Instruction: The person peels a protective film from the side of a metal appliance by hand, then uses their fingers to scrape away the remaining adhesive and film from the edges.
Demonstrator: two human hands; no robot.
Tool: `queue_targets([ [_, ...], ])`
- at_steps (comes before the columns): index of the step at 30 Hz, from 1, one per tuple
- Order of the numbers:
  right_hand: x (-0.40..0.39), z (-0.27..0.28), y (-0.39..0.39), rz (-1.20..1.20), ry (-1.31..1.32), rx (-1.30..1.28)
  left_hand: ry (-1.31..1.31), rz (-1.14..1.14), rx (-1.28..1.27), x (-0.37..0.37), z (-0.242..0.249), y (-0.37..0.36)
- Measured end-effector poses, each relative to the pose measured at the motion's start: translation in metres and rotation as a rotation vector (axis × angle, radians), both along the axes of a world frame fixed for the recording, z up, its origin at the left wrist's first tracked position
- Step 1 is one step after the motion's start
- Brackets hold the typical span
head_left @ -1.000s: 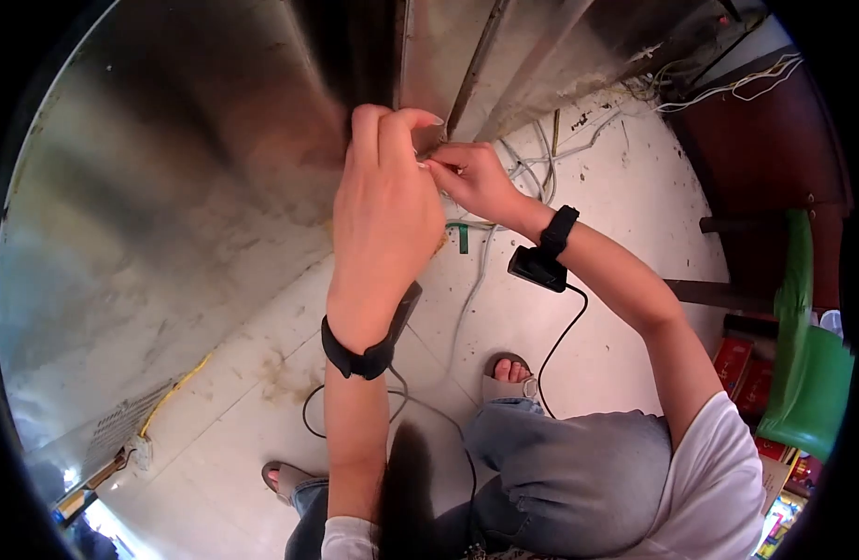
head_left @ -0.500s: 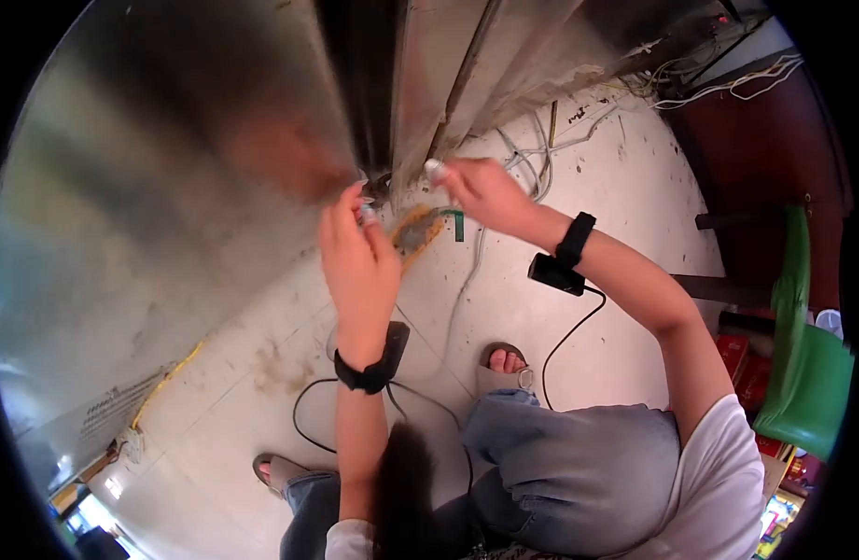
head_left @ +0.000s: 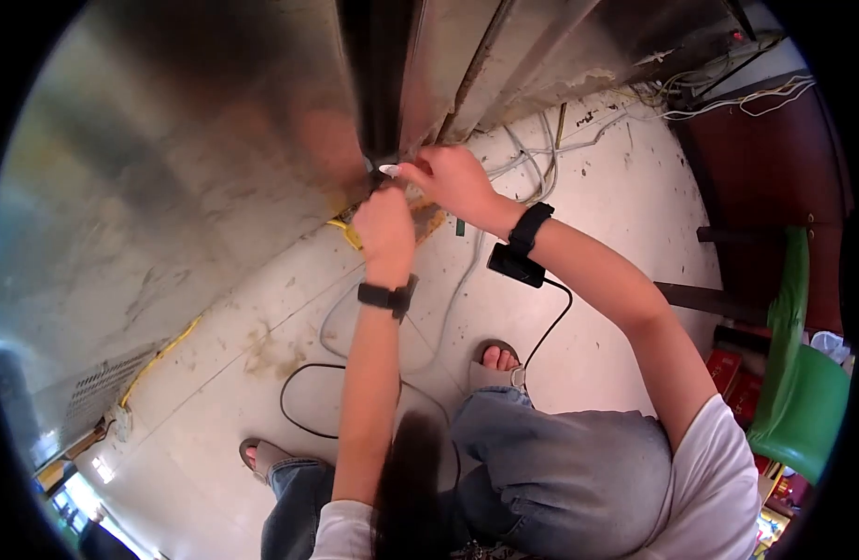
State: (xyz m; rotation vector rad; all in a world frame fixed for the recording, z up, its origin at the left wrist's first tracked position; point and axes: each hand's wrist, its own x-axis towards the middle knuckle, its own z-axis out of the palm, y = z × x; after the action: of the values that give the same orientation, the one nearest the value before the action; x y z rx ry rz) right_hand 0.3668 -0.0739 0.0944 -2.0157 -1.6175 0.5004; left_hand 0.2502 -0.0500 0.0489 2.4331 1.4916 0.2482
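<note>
My left hand [head_left: 385,233] is closed, its fingers curled at the foot of the dark gap between two metal cabinets [head_left: 215,177]. Close beside it, my right hand [head_left: 462,189] is also closed, with its thumb reaching left above the left hand. A pale shiny tip [head_left: 389,171] shows at that thumb. Whatever the fingers hold is hidden. A yellow cable-like piece [head_left: 347,233] shows just left of my left hand, and an orange-brown strip [head_left: 431,222] lies on the floor below my right hand. A small green piece [head_left: 460,227] is nearby.
Grey cables [head_left: 541,154] run over the stained tile floor [head_left: 607,205]. Black wires hang from the wrist devices, one being a black box [head_left: 515,265]. A green chair [head_left: 803,411] stands right, near a dark red panel [head_left: 747,168]. A yellow cable [head_left: 163,355] follows the left cabinet's base.
My right hand has moved left, and my left hand has shifted slightly right, so they now nearly meet at the gap. The left fingers have curled in. The yellow piece now shows at left.
</note>
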Motion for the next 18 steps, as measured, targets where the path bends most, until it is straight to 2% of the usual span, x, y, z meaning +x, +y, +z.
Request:
queue_targets([
  [2,0.002,-0.012,0.002,0.055,0.026,0.175,0.011,-0.005,-0.003,-0.012,0.005,-0.007],
  [5,-0.001,-0.010,0.004,0.102,0.090,0.258,-0.210,-0.036,0.132,-0.023,0.017,-0.012],
  [9,-0.004,-0.001,0.005,0.071,0.146,0.167,-0.287,-0.148,0.234,-0.025,0.013,0.000],
  [12,-0.006,0.002,0.008,0.044,0.173,0.145,-0.257,-0.098,0.060,-0.019,0.014,0.016],
  [18,-0.007,-0.005,0.009,-0.006,0.317,0.115,-0.163,-0.084,0.106,-0.016,0.016,0.018],
])
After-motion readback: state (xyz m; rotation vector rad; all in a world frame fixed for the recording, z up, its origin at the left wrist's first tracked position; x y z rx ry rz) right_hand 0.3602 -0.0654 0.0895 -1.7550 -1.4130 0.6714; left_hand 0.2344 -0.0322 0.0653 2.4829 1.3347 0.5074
